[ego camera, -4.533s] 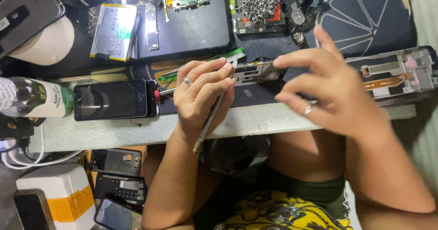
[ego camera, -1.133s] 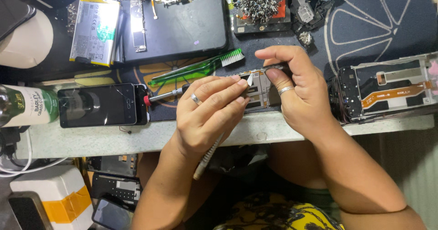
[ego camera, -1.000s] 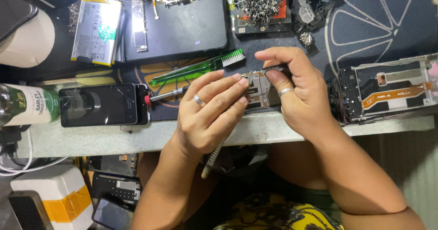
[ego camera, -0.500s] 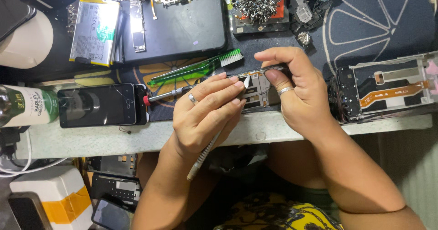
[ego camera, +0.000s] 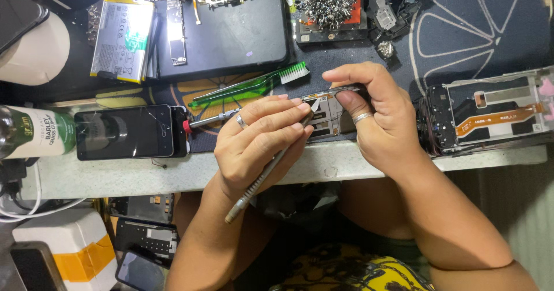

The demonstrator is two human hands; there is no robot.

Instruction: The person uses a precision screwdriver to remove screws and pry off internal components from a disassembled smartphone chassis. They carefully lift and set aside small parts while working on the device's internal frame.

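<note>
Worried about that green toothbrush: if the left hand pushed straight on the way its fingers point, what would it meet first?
Probably not the toothbrush. The left hand points up-right, so it would first meet the small metal part held by the right hand.

Part (ego camera: 329,118): near table edge (ego camera: 173,173), centre, between both hands.
Left hand (ego camera: 257,144): left of part, tool (ego camera: 265,173) running near-left from it.
Right hand (ego camera: 378,115): right of part.
Toothbrush (ego camera: 248,88): just far of left hand.
Phone (ego camera: 124,132): left of left hand.
Bottle (ego camera: 32,132): left of phone.
Battery (ego camera: 122,39): far left.
Frame (ego camera: 490,115): right of right hand.
Screw pile (ego camera: 329,1): far centre.
</note>
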